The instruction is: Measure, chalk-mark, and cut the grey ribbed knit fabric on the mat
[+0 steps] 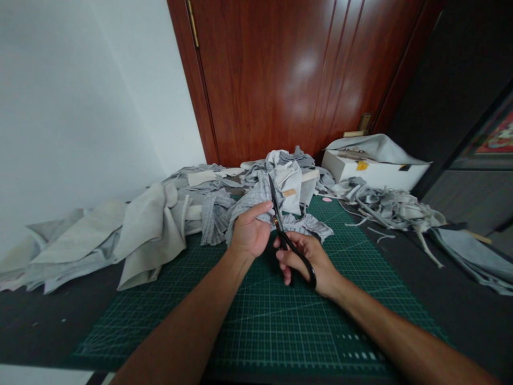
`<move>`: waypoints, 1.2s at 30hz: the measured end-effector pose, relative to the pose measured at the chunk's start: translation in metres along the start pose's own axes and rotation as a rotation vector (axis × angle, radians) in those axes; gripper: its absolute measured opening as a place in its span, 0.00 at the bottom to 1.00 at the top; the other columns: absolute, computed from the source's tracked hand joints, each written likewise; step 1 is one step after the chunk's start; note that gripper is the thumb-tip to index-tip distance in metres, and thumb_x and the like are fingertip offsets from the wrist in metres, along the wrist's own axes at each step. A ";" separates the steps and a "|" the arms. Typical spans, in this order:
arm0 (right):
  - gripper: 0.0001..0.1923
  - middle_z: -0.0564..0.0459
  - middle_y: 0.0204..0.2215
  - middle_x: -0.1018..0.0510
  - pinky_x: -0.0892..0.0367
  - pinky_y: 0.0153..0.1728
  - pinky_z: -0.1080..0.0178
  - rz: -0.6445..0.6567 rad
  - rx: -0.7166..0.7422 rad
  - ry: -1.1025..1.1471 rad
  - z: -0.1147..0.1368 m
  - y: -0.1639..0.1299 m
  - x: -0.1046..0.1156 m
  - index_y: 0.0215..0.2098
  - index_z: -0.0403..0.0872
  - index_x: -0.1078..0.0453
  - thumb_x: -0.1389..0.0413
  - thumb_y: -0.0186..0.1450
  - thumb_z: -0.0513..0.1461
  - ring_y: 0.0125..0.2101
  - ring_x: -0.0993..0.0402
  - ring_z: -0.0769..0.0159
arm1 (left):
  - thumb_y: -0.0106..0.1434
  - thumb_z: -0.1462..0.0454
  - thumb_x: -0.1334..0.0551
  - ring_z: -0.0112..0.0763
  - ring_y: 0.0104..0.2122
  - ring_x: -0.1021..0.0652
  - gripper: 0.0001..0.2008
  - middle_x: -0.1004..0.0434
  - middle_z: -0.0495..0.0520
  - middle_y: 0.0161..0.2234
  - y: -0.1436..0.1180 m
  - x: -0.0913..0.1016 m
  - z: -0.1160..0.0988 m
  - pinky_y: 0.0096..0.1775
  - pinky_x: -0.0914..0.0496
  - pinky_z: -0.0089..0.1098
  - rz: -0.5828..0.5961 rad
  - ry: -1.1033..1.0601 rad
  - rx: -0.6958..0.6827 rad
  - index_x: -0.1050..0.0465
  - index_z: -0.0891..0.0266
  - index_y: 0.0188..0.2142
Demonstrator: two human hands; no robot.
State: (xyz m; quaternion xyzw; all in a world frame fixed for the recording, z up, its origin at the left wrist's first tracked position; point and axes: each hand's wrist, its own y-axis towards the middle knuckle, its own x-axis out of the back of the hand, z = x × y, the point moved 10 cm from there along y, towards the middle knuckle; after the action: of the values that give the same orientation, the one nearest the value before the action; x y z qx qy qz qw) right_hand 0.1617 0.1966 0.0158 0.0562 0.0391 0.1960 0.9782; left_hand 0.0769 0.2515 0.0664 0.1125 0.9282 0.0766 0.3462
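Observation:
My right hand grips a pair of black-handled scissors, fingers wrapped round the handles and blades pointing up and away. The blades look nearly together, right beside the held cloth. My left hand is closed on a piece of grey patterned fabric, with the thumb lying on top of it. Its other fingers are partly hidden under the cloth. Both hands are above the green cutting mat, close to each other. A further strip of the patterned fabric spreads on the mat behind the scissors.
Stiff pale cloth pieces are stacked at the left. More grey fabric is heaped at the back before a wooden door. On the right are a white box, a tangle of cloth strips and folded grey cloth.

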 end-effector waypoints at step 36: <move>0.18 0.65 0.11 0.29 0.40 0.11 0.72 -0.128 -0.017 0.009 -0.005 0.000 0.010 0.36 0.46 0.31 0.31 0.57 0.47 0.09 0.36 0.73 | 0.56 0.64 0.28 0.44 0.52 0.17 0.14 0.13 0.55 0.45 0.005 0.011 -0.004 0.54 0.26 0.39 -0.114 -0.168 -0.131 0.19 0.61 0.43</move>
State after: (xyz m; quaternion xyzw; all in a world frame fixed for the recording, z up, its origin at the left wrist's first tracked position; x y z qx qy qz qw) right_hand 0.1708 0.2011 0.0100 0.0443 0.0453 0.1338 0.9890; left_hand 0.0674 0.2586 0.0633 0.0429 0.8938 0.1076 0.4332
